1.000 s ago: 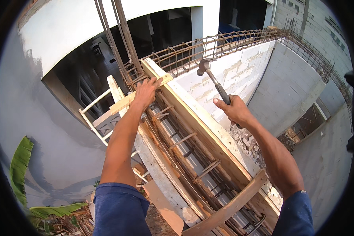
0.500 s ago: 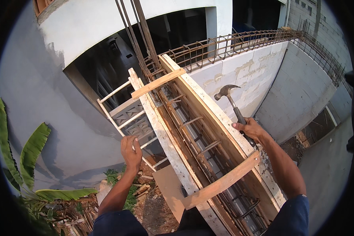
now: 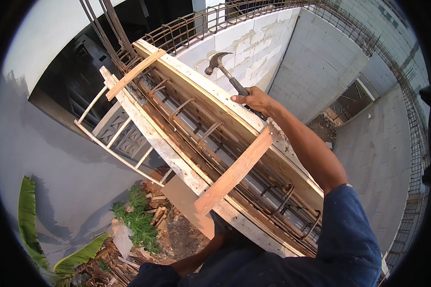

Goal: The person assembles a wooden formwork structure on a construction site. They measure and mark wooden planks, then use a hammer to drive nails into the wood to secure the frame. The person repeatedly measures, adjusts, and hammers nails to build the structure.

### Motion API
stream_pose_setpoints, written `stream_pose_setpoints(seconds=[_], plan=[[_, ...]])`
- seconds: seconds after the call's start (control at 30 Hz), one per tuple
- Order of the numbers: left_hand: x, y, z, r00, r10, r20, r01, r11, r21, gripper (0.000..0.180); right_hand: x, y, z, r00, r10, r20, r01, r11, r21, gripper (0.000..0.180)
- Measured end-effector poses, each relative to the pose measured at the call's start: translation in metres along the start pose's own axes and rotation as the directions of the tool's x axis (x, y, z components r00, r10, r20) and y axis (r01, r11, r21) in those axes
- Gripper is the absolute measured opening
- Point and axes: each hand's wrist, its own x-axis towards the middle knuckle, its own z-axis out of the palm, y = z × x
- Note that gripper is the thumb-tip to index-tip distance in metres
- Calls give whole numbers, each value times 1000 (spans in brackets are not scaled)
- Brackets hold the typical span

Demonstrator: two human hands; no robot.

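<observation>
My right hand (image 3: pixel 256 102) is closed around the dark handle of a claw hammer (image 3: pixel 235 85), whose metal head points away from me. It is over the right board (image 3: pixel 196 79) of a long wooden formwork, near the end of a wooden cross slat (image 3: pixel 237 170). Steel rebar (image 3: pixel 210 129) runs inside the trough between that board and the left board (image 3: pixel 148 126). A second slat (image 3: pixel 136 74) bridges the far end. My left forearm (image 3: pixel 196 258) is bent in close to my body below the left board; its hand is hidden.
Left of the formwork stands a pale metal ladder-like frame (image 3: pixel 111 143). Rebar rods (image 3: pixel 100 33) rise at the far end. A curved block wall (image 3: pixel 254 43) topped with a rebar cage lies to the right. Below are plants (image 3: pixel 139 225) and wood scraps (image 3: pixel 163 217).
My left hand has left the metal frame's side and drawn back toward my body, out of sight. The view has shifted right and down. My right hand still holds the hammer.
</observation>
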Motion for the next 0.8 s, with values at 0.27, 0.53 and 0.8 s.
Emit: stream_pose_setpoints(seconds=[0.27,0.53,0.8], plan=[[-1,29,25,991,-7,134,-5,996,91,21,-4,-7,4,998,-19,-61,16,999,-47,69],[19,64,45,968,-27,251,-41,964,263,20,1,7,17,954,-163,-250,97,961,-258,45],[40,110,82,950,-48,307,-95,896,433,20,-2,-24,15,752,-389,-533,165,893,-419,27]])
